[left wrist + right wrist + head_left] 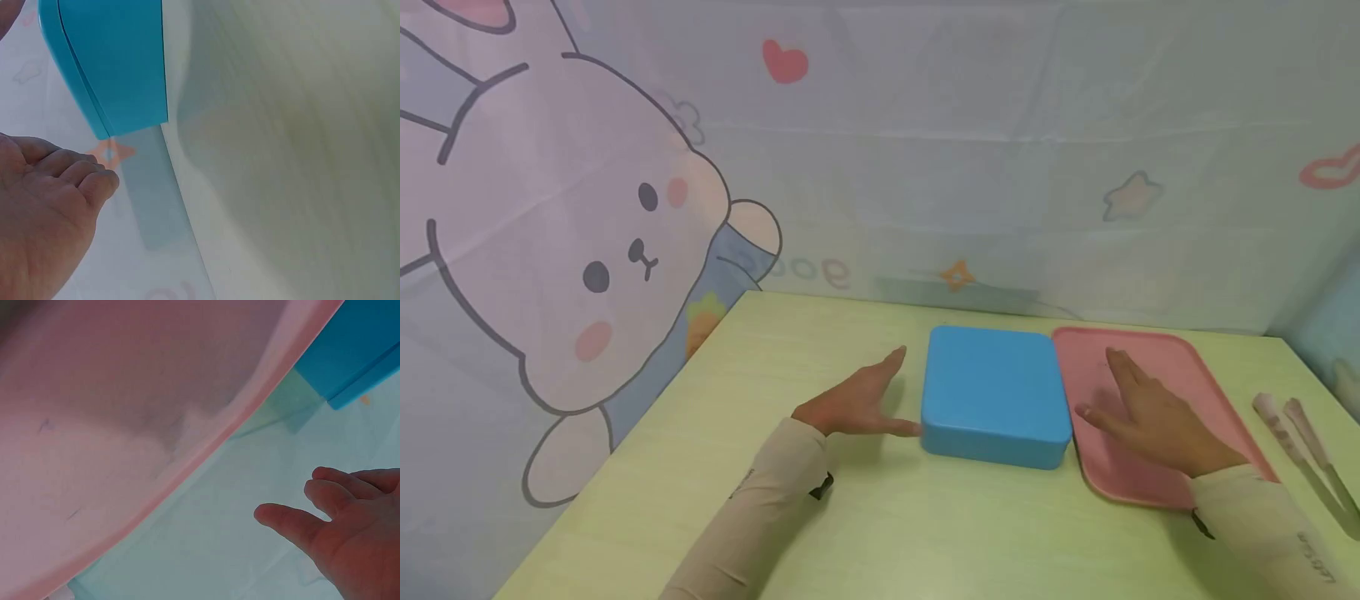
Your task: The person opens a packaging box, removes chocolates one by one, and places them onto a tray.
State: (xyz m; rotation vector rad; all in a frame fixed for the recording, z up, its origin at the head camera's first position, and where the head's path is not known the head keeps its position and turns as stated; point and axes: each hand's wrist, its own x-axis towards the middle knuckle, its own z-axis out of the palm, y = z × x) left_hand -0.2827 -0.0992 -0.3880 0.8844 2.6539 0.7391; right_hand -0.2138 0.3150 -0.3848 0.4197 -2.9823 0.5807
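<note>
A blue lidded box (996,383) sits on the table, its lid seam showing in the left wrist view. To its left is my left hand (861,402), fingers extended and thumb apart, the thumb tip right at the box's near left corner. My right hand (1161,421) is over the pink tray (1213,400) on the box's right, fingers stretched out and pointing toward the back left. Neither palm has anything in it. In the right wrist view the right hand (350,512) shows spread from the thumb, with the tray's rim and the box's corner beyond.
Two utensils with pale handles (1292,433) lie on the table right of the tray. The pale yellow-green table (880,533) meets a printed cloth backdrop (925,167) along its back edge. A large rabbit print (602,233) covers the cloth at left.
</note>
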